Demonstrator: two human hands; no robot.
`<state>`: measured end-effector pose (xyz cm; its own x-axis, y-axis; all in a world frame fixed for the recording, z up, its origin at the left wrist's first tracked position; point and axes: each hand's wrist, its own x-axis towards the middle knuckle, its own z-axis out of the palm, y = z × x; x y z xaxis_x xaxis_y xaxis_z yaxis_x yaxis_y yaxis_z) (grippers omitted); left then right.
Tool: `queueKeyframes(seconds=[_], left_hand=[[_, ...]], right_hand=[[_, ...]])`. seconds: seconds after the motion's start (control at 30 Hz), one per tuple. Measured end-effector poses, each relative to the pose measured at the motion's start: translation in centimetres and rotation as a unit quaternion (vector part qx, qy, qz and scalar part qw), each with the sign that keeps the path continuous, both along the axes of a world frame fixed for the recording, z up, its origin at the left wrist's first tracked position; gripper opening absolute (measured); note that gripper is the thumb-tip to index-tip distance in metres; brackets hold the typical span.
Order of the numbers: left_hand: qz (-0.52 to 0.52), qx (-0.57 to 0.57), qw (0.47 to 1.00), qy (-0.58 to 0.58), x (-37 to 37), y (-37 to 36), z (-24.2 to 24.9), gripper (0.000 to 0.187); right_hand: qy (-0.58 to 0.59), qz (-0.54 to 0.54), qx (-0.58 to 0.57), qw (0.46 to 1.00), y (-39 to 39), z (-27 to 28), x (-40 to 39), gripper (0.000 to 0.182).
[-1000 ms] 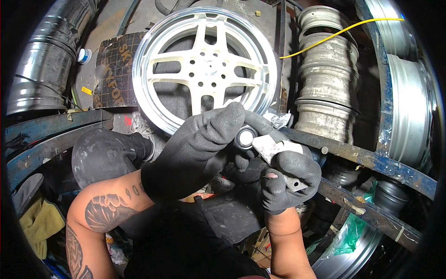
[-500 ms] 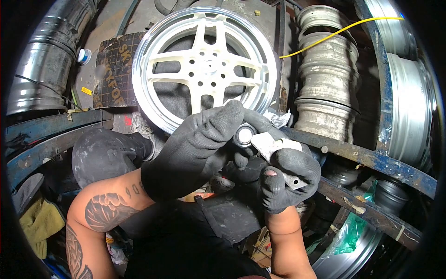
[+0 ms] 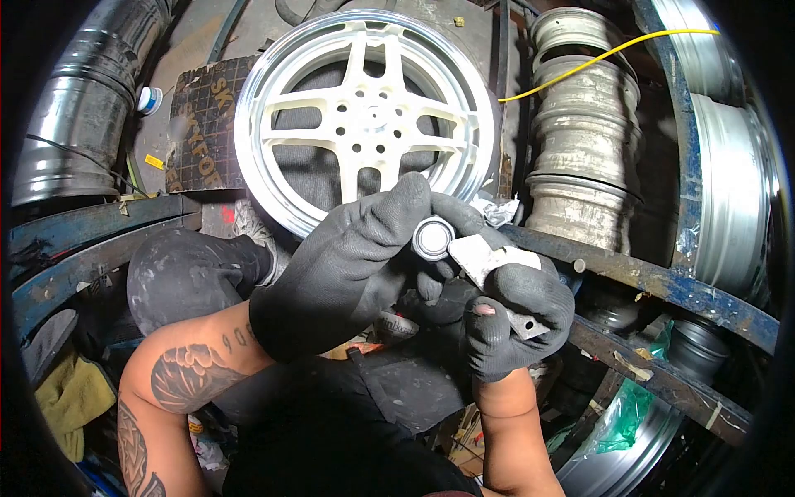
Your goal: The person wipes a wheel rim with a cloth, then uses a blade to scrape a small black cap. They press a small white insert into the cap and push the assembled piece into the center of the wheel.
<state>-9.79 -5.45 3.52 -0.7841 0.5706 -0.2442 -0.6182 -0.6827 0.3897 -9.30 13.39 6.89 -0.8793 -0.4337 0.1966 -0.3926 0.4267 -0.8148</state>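
Both hands wear dark grey gloves. My left hand (image 3: 356, 257) is closed around a small round cap or tube (image 3: 433, 238), whose pale circular end faces up between thumb and fingers. My right hand (image 3: 517, 311) grips a flat metal plate (image 3: 474, 258) with a hole near its lower end; the plate's upper tip lies beside the round piece. A fingertip shows through the right glove. Beyond the hands lies a white spoked wheel rim (image 3: 373, 176) with a polished lip, partly covered by my left glove.
Stacked worn rims (image 3: 584, 141) stand at the right behind a blue metal frame (image 3: 621, 263). Shiny rims (image 3: 74, 108) are at the far left. A patterned board (image 3: 207, 124) lies beside the white rim. A yellow hose (image 3: 604, 56) crosses the upper right.
The round piece has tilted and moved slightly up and left in my left hand, so its end shows more fully. My right hand has barely moved.
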Motion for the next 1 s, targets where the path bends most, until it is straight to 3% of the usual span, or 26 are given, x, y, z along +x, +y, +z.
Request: queueKeyframes(seconds=[0.03, 0.1, 0.23, 0.37, 0.57, 0.8, 0.9, 1.0], left_hand=[[0.001, -0.027, 1.0, 0.0, 0.1, 0.1, 0.0, 0.053], [0.005, -0.082, 0.997, 0.0, 0.0, 0.3, 0.7, 0.051], [0.0, -0.067, 0.997, 0.031, 0.0, 0.1, 0.3, 0.052], [-0.009, -0.086, 0.994, 0.062, -0.2, 0.1, 0.6, 0.051], [0.008, -0.061, 0.998, -0.001, -0.2, 0.4, 1.1, 0.052], [-0.027, -0.106, 0.992, 0.064, -0.4, -0.2, 1.1, 0.049], [0.032, -0.139, 0.98, 0.141, -0.3, 0.3, 1.2, 0.046], [0.001, -0.106, 0.99, 0.093, -0.4, -0.1, 1.4, 0.042]], right_hand=[[0.028, 0.014, 0.042, 0.999, 0.3, 0.2, 0.0, 0.032], [0.001, 0.01, 0.001, 1.0, 0.1, 0.4, -0.2, 0.032], [0.022, 0.004, -0.073, 0.997, -0.5, 0.3, -0.5, 0.031], [-0.054, -0.029, -0.139, 0.988, -1.7, 0.0, -0.2, 0.036], [0.022, 0.009, 0.082, 0.996, -0.8, 1.6, -0.4, 0.041], [0.032, 0.0, 0.023, 0.999, -1.1, 1.3, -0.1, 0.041], [0.044, 0.009, 0.006, 0.999, -1.0, 1.3, -0.1, 0.041], [0.092, 0.013, 0.024, 0.995, -0.9, 1.0, 0.1, 0.042]])
